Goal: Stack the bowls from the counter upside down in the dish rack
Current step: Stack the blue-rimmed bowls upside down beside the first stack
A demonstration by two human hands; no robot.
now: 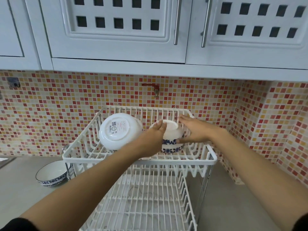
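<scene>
A white two-tier dish rack (pixel 140 160) stands on the counter. In its top tier a large white bowl (pixel 116 130) leans upside down at the left. To its right sits an upside-down stack of blue-patterned bowls (pixel 171 139). My left hand (pixel 153 135) presses against the left side of the top bowl in that stack, and my right hand (pixel 193 129) holds its right side. One more blue-patterned bowl (pixel 51 173) stands upright on the counter, left of the rack.
The rack's lower tier (pixel 146 202) holds nothing. A red tap (pixel 152 88) sticks out of the mosaic-tiled wall above the rack. White cupboards (pixel 116 30) hang overhead. A sink edge (pixel 5 161) shows at the far left.
</scene>
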